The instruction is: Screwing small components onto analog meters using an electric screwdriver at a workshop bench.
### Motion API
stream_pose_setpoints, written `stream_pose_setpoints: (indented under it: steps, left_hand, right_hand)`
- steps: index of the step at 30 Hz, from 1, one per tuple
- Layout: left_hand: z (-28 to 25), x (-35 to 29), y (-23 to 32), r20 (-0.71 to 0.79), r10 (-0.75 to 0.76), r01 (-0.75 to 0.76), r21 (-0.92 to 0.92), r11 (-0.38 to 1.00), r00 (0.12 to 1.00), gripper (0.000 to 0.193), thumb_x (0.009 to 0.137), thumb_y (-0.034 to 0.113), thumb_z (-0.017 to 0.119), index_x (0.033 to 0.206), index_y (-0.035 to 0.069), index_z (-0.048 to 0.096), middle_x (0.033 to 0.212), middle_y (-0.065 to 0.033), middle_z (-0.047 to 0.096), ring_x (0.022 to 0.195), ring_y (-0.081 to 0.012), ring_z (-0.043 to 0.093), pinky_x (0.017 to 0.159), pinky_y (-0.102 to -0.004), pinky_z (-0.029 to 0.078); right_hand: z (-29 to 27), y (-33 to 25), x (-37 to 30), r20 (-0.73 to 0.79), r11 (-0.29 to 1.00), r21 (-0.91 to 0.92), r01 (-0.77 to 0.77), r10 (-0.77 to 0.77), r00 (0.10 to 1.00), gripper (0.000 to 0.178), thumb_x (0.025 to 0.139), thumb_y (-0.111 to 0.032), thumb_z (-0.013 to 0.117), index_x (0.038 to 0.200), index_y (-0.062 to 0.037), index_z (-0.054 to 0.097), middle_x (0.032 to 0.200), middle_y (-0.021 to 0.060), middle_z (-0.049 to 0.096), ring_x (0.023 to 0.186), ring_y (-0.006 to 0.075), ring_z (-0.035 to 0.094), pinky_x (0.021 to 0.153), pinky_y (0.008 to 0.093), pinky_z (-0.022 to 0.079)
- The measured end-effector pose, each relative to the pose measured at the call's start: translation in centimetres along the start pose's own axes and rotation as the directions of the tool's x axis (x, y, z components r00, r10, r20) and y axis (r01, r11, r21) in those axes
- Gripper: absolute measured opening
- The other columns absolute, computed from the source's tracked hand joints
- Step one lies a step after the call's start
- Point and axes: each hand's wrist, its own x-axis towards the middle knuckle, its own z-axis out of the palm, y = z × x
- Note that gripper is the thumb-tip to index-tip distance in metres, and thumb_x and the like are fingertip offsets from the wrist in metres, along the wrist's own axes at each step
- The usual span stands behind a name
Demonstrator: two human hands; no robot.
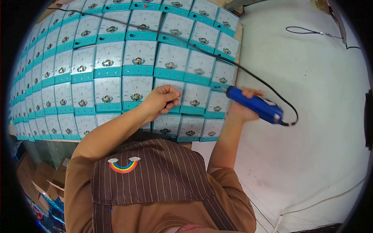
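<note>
My right hand [243, 110] is wrapped round a blue electric screwdriver [254, 105], whose tip points left over the meters at the right edge of the array. A black cord [272, 90] runs from the screwdriver's back end. My left hand [163, 101] is closed in a pinch above a meter in the lower rows. Something small and dark shows between its fingers, too hidden to name. Under both hands lie many white-faced panel meters [194, 94] with teal bases, packed in rows. Several have small black or red knobs [145, 6] on their bases.
The black cord crosses the upper rows of meters. To the right is a pale wall-like surface [311, 136] with a dark cord loop [305, 30] near its top. Cardboard boxes [44, 180] stand at the lower left. A striped apron [155, 174] covers my front.
</note>
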Motion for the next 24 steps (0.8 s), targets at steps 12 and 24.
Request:
stream_pose_setpoints:
  steps: [12,24]
  left_hand:
    - [0.3,-1.4,1.4,0.076,-0.034,0.042,-0.105,0.994,0.997,0.015,0.090,0.019,0.053,0.085,0.004,0.055,0.062,-0.0017,0.052,0.047,-0.0056,0.037,0.037,-0.0178,0.024]
    - [-3.1,-1.8,0.6,-0.024,0.079,-0.080,-0.058,0.995,0.997,0.018,0.091,0.021,0.050,0.087,0.005,0.056,0.069,-0.0025,0.057,0.049,-0.0043,0.040,0.038,-0.0169,0.027]
  right_hand:
    - [7.3,2.3,-5.1,0.371,0.848,0.298,-0.439,0.321,0.871,0.035,0.085,-0.036,0.040,0.093,-0.0048,0.055,0.066,0.0050,0.050,0.066,0.0191,0.046,0.076,0.0346,0.035]
    - [6.8,5.1,-3.9,0.310,0.981,-0.192,0.026,0.036,0.950,0.048,0.079,-0.049,0.037,0.091,-0.0072,0.057,0.063,0.0101,0.055,0.063,0.0221,0.050,0.071,0.0359,0.037]
